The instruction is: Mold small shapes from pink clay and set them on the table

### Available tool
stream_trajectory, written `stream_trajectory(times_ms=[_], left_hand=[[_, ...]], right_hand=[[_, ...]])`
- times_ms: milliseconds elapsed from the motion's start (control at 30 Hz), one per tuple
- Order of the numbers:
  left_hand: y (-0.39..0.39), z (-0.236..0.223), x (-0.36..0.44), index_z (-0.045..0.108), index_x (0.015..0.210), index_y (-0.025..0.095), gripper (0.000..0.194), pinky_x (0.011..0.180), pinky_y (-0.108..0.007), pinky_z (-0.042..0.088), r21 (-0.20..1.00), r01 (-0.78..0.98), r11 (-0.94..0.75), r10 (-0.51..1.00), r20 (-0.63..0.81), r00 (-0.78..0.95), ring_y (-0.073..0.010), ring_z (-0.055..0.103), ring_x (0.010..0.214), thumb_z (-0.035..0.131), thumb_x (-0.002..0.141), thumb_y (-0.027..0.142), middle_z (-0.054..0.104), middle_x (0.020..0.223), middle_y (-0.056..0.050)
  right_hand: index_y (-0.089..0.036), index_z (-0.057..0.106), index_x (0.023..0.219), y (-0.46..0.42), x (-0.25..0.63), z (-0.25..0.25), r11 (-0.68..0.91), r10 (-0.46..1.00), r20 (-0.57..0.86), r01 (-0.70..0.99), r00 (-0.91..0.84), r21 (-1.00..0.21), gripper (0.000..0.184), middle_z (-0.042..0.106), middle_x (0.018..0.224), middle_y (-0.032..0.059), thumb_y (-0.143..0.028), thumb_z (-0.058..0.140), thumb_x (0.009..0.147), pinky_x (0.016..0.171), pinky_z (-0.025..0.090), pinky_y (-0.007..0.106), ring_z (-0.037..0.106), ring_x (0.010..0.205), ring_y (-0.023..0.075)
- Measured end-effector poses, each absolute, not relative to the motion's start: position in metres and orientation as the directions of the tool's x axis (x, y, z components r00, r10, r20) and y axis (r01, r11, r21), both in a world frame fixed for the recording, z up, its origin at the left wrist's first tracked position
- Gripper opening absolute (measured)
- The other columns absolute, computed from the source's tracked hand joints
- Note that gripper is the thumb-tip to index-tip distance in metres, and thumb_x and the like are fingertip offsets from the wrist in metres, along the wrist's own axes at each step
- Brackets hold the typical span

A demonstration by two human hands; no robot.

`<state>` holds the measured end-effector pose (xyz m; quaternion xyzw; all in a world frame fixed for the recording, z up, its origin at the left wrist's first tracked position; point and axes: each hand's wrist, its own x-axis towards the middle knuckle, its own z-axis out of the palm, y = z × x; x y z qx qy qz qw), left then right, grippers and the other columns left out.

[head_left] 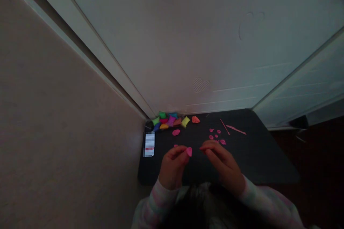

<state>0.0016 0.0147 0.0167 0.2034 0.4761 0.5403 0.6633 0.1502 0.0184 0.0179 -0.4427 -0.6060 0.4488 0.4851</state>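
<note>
Between the thumb and fingers of my left hand [174, 166] is a small, thin piece of pink modelling clay [189, 151], shaped like a petal. My right hand [224, 164] is a short way to its right, apart from that piece. Its fingers are bent with the tips close together; anything between them is too dim to make out. Beyond my right hand lie several small flattened pink clay pieces [223, 142]. A larger pink clay lump [176, 132] rests past my left hand, and another pink bit [175, 145] shows just behind its fingers.
The dark table [258, 164] stands against a white panel [172, 43]. Several colourful clay packets [171, 120] are heaped at its back left, with an orange clay lump [196, 119] beside them. A phone [149, 144] lies at the left edge. Two pink modelling tools [236, 130] lie back right.
</note>
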Motion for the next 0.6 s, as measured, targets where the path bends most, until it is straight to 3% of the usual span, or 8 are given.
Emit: stream_trajectory(times_ms=[100,233,467,600], left_hand=[[0.0138,0.0190,0.0039,0.066,0.063,0.016,0.022,0.051,-0.018,0.039,0.656,-0.639,0.402,0.878,-0.474,0.065,-0.0064,0.050,0.056,0.077,0.047,0.024,0.059,0.059,0.002],[0.0102,0.0219,0.0086,0.066,0.062,0.014,0.020,0.060,-0.020,0.043,0.546,-0.696,0.466,0.848,-0.501,0.175,-0.0087,0.056,0.063,0.077,0.047,0.020,0.061,0.063,0.000],[0.0089,0.0197,0.0110,0.065,0.060,0.012,0.020,0.064,-0.024,0.043,0.590,-0.653,0.474,0.848,-0.506,0.158,-0.0116,0.058,0.063,0.077,0.046,0.020,0.063,0.060,-0.001],[0.0099,0.0204,0.0119,0.065,0.056,0.013,0.017,0.059,-0.022,0.041,0.647,-0.620,0.443,0.869,-0.479,0.121,-0.0088,0.054,0.057,0.077,0.046,0.018,0.062,0.055,0.001]], right_hand=[[-0.022,0.059,0.082,0.0196,0.1475,0.0191,0.181,0.979,0.170,0.087,-0.117,-0.980,0.012,0.057,0.078,0.0022,-0.026,0.048,0.081,0.069,0.044,0.025,0.054,0.077,0.0154],[-0.021,0.059,0.085,0.0191,0.1425,0.0214,0.160,0.973,0.147,0.063,-0.180,-0.985,0.011,0.057,0.078,0.0019,-0.026,0.052,0.078,0.067,0.045,0.025,0.054,0.076,0.0149],[-0.019,0.060,0.072,0.0187,0.1421,0.0262,0.043,0.968,0.030,0.049,-0.250,-0.998,0.011,0.058,0.070,0.0004,-0.028,0.056,0.076,0.066,0.042,0.024,0.053,0.070,0.0135],[-0.018,0.060,0.069,0.0210,0.1430,0.0269,-0.080,0.959,-0.086,0.033,-0.271,-0.996,0.013,0.059,0.066,-0.0006,-0.030,0.059,0.073,0.064,0.041,0.023,0.053,0.067,0.0130]])
